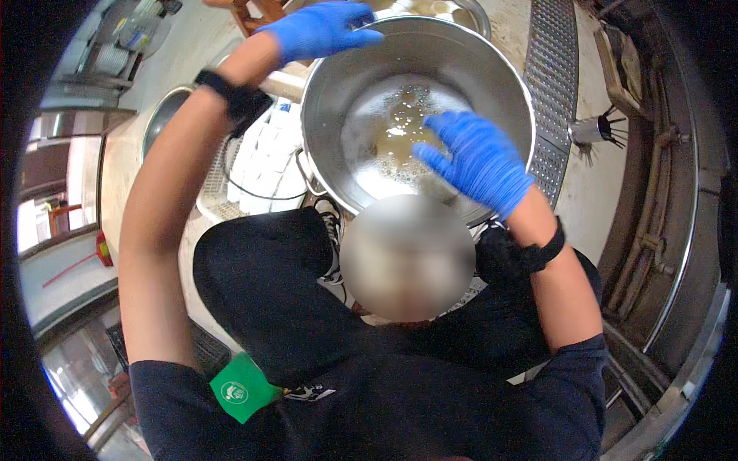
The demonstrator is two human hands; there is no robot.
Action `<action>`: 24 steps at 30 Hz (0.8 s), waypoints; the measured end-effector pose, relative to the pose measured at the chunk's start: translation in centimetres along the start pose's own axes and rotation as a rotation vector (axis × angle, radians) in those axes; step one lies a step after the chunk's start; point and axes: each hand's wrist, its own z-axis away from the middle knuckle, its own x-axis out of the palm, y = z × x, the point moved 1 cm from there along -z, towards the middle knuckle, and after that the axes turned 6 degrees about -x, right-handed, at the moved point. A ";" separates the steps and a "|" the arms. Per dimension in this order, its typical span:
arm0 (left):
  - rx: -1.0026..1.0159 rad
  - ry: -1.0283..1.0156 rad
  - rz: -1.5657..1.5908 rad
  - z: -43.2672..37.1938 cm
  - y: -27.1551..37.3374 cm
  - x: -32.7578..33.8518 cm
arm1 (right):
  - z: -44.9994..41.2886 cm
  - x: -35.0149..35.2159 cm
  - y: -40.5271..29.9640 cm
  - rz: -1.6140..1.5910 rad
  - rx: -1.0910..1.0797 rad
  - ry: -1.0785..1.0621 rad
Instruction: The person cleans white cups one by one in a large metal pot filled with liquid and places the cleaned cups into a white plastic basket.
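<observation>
A large, round stainless steel pot (328,109) stands on the floor before me, with yellowish, foamy liquid (398,144) at its bottom. My left hand (323,31), in a blue glove, is stretched over the pot's far left rim, fingers apart and slightly blurred; I see nothing in it. Over the right part of the pot's opening is my right hand (475,158), gloved in blue too, its fingers spread and nothing seen in them. Beyond the pot a second metal vessel (484,14) shows partly, with liquid in it.
Left of the pot, white packages (268,155) fill a pale plastic basket (216,196), near a metal bowl (164,118). A perforated metal drain cover (553,75) runs along the right. Past it lies a metal cylinder (588,131) with dark prongs; pipes (640,253) line the right side.
</observation>
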 end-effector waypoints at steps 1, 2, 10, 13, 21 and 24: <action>0.063 -0.055 -0.196 -3.1 2.3 1.3 | -0.1 -1.0 1.6 0.022 0.034 0.034; 0.099 -0.144 -0.229 -6.1 4.6 2.9 | 0.1 -1.6 3.4 0.095 0.068 0.069; -0.098 -0.523 -0.106 -10.5 8.1 24.3 | 2.3 -4.2 6.1 0.149 0.298 -0.040; -0.111 -0.471 -0.137 -9.5 5.5 28.3 | 2.4 -3.1 6.2 0.154 0.245 -0.049; -0.120 -0.502 -0.141 -11.4 3.2 38.1 | 2.9 -1.4 7.5 0.114 0.215 -0.072; -0.162 -0.442 -0.028 -9.7 2.7 39.2 | 2.5 -1.1 7.4 0.125 0.203 -0.076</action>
